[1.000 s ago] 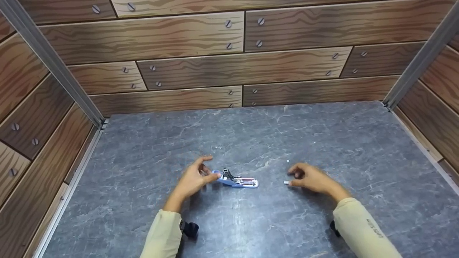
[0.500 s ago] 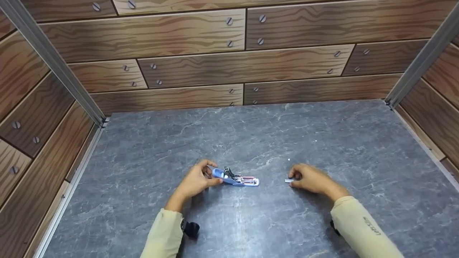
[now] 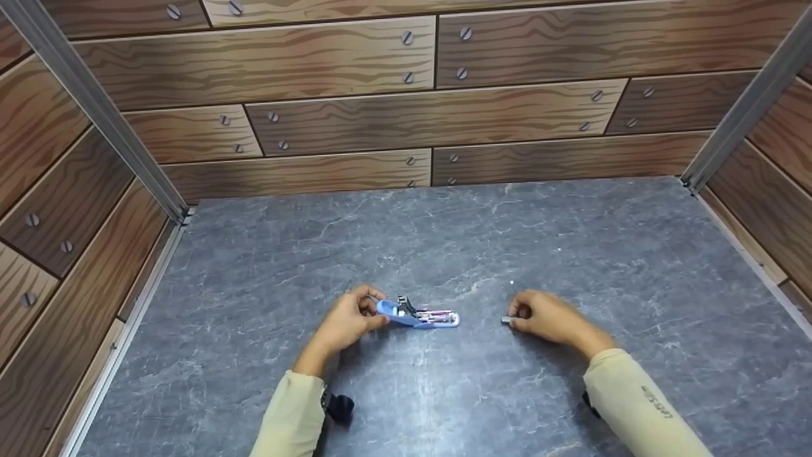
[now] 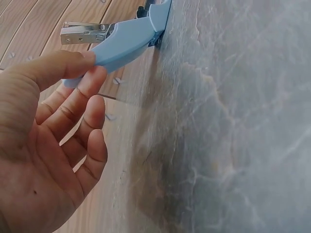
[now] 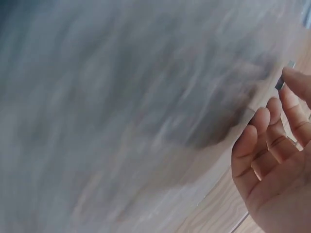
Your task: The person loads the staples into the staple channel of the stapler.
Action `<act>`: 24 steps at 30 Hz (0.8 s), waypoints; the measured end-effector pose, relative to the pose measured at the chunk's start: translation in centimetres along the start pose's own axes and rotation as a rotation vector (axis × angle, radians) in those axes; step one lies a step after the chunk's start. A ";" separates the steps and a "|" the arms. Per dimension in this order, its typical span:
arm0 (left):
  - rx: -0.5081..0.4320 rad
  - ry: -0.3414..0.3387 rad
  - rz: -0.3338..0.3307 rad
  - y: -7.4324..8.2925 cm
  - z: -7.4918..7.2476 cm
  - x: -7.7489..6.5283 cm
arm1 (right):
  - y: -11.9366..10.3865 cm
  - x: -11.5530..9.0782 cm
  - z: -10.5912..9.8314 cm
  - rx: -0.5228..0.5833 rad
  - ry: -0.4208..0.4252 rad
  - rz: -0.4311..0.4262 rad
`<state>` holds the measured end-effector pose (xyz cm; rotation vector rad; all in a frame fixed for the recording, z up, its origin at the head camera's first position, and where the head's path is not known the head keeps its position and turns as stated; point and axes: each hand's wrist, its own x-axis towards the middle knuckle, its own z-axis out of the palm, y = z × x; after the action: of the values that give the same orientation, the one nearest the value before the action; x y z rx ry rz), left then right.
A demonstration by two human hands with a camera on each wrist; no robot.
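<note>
A light blue stapler [image 3: 401, 319] lies opened up on the grey marbled table, its metal inner parts and a dark upright piece showing. My left hand [image 3: 346, 322] pinches its left end between thumb and fingers. In the left wrist view the blue stapler body [image 4: 129, 41] slants up from that thumb, with a silver metal arm [image 4: 82, 35] sticking out. To the right of the stapler, my right hand [image 3: 550, 317] pinches a short grey staple strip [image 3: 506, 320]. The strip's end [image 5: 280, 83] pokes out between thumb and forefinger in the right wrist view; the other fingers curl loosely.
Two tiny white specks, a nearer one [image 3: 512, 282] and a farther one [image 3: 559, 249], lie on the table [image 3: 304, 254]. Wood-patterned walls [image 3: 336, 63] enclose its back and sides, with metal posts [image 3: 729, 120] at the corners.
The left forefinger has come down from a stretched-out pose onto the stapler's end. The staple strip has turned slightly in the right fingers. Both hands stay nearly in place.
</note>
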<state>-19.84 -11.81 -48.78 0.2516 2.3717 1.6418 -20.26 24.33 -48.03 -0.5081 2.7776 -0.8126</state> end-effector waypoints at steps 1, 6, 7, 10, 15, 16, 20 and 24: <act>-0.003 0.002 0.002 0.0 0.1 0.0 | -0.1 0.0 0.0 0.004 0.008 -0.008; -0.006 0.002 0.012 0.0 0.3 -0.2 | -1.1 0.1 0.3 0.016 0.048 -0.039; -0.003 0.001 0.015 0.0 0.4 -0.2 | -1.4 0.2 0.3 0.021 0.053 -0.041; 0.009 -0.006 0.024 0.1 0.6 -0.3 | -2.3 0.4 0.4 0.036 0.059 -0.036; 0.029 -0.021 0.041 0.3 0.9 -0.4 | -3.6 1.2 0.9 0.057 0.050 -0.044; 0.035 -0.023 0.041 0.3 1.0 -0.4 | -3.9 1.3 1.1 0.056 0.049 -0.052; 0.051 -0.030 0.033 0.4 1.2 -0.4 | -4.6 2.0 1.8 0.027 0.053 -0.083; 0.048 -0.035 0.023 0.4 1.2 -0.5 | -5.4 2.5 2.5 -0.007 0.049 -0.083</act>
<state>-19.04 -10.74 -48.73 0.3143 2.3935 1.5784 -20.44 17.91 -47.36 -0.6159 2.8212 -0.8446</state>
